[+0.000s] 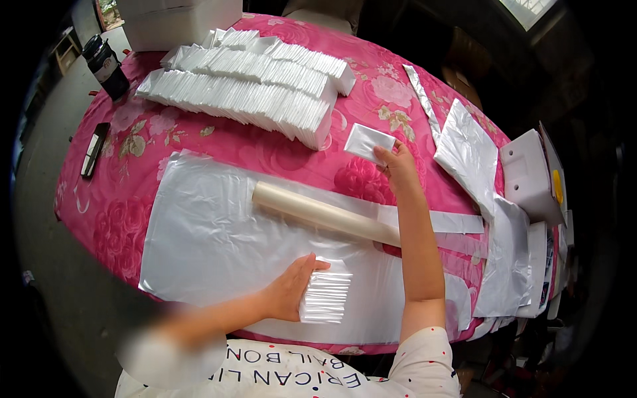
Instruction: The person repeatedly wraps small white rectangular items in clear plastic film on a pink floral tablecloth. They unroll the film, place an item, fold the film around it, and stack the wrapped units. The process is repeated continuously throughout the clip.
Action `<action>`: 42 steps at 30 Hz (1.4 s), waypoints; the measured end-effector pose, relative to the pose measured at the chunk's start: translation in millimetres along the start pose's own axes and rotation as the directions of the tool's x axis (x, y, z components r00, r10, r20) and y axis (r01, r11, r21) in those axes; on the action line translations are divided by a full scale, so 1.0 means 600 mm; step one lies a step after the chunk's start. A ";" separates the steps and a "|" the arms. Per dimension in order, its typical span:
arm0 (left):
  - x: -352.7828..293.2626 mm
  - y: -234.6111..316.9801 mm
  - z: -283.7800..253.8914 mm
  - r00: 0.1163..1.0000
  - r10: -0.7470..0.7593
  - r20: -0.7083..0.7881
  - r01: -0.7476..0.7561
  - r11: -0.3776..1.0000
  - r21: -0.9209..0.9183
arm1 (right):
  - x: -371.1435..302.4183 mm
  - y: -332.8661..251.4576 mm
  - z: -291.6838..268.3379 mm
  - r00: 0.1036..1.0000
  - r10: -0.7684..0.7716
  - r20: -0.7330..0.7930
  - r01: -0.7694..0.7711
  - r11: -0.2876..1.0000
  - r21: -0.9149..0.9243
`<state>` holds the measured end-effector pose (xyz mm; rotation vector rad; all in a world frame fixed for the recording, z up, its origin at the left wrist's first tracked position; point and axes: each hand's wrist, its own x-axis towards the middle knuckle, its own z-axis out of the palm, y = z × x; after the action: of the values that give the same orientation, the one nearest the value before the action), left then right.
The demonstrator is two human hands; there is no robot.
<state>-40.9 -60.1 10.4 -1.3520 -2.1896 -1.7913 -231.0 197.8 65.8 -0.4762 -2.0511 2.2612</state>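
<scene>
My left hand [290, 290] is closed round a small stack of folded clear-plastic packets [327, 293], held above the near part of the table with the folded edges showing. Further out on the right, my right hand [400, 166] pinches one flat, white folded packet [363, 140] between thumb and fingers, over the tablecloth. Long rows of similar white folded packets [235, 96] stand on edge at the back of the table. Between my hands lies a pale beige roll [318, 212], resting on a large sheet of clear plastic [206, 225]; my right forearm hides its right end.
A pink flowered cloth [269, 159] covers the table. At the left are a black bottle [106, 68] and a small black-and-white object [95, 150]. A white box [179, 23] stands behind. Silvery plastic sheeting [468, 149] and a white container [529, 176] lie at the right edge.
</scene>
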 end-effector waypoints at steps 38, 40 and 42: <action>-0.011 -0.013 0.009 0.987 -0.146 -0.071 0.140 0.987 -0.078 | -0.371 0.152 0.053 0.938 -0.174 0.300 0.065 0.937 0.342; -0.011 -0.020 0.010 0.994 -0.110 -0.030 0.104 0.984 -0.145 | -0.379 0.153 0.052 0.923 -0.238 0.302 0.151 0.947 0.285; -0.010 -0.020 0.012 0.992 -0.117 -0.050 0.118 0.993 0.019 | -0.389 0.154 0.052 0.882 -0.327 0.339 0.256 0.937 0.238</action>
<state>-40.8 -57.5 -5.1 -1.1850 -2.3017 -1.8102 -1.7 100.2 22.1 0.2874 -1.8585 2.4572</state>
